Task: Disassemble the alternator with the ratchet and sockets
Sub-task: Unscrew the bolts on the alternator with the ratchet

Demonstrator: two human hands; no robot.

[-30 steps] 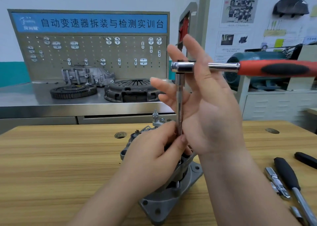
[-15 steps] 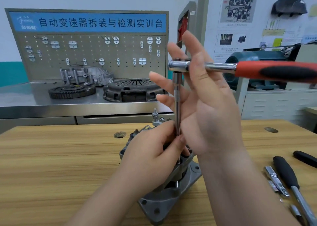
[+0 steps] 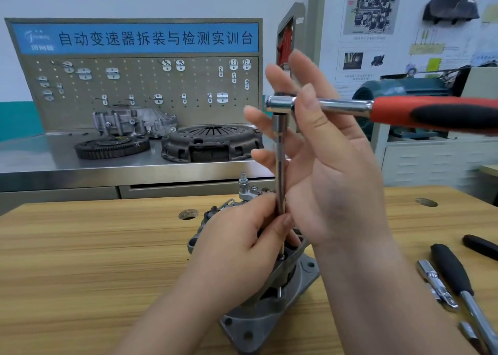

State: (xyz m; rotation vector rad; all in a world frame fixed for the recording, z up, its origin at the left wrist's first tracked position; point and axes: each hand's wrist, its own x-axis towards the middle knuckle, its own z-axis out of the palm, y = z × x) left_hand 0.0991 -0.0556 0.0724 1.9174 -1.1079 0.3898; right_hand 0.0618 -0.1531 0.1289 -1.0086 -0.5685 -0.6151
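The grey alternator (image 3: 272,314) stands on end on the wooden table (image 3: 80,260). A chrome extension bar (image 3: 280,166) rises straight up from it to the head of the ratchet (image 3: 280,104), whose red and black handle (image 3: 436,115) points right. My left hand (image 3: 237,249) covers the top of the alternator and pinches the bar's lower end between thumb and fingers. My right hand (image 3: 328,171) is upright beside the bar, fingers straight and spread. The ratchet's shank lies in the fork between its thumb and fingers. The socket on the bolt is hidden.
Black-handled tools (image 3: 452,268) and chrome sockets (image 3: 436,284) lie on the table at the right. Behind it stands a steel bench with a flywheel (image 3: 111,146), a clutch cover (image 3: 213,143), a grey housing (image 3: 134,121) and a pegboard (image 3: 140,85).
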